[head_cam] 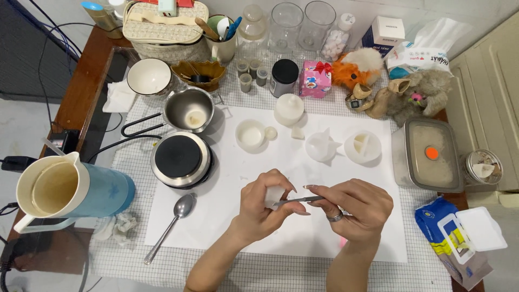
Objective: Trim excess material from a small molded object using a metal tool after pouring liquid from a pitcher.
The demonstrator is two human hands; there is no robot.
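Meeting palm-inward, left hand (266, 204), right hand (354, 208)

Hotplate (180, 158) on worktop (378, 270) left of hands; saucepan (189, 109) behind it, spoon (172, 224) before it, jug (70, 189) far left. Moulds (321, 146) behind hands. Lidded container (430, 155) right, wipes pack (459, 240) before it.

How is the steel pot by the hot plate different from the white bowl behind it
The steel pot is shiny metal with a long dark handle; the white bowl is white and handleless. The pot holds a pale lump at its bottom; the bowl looks empty. The pot sits nearer the hot plate. Both are round, open and upright.
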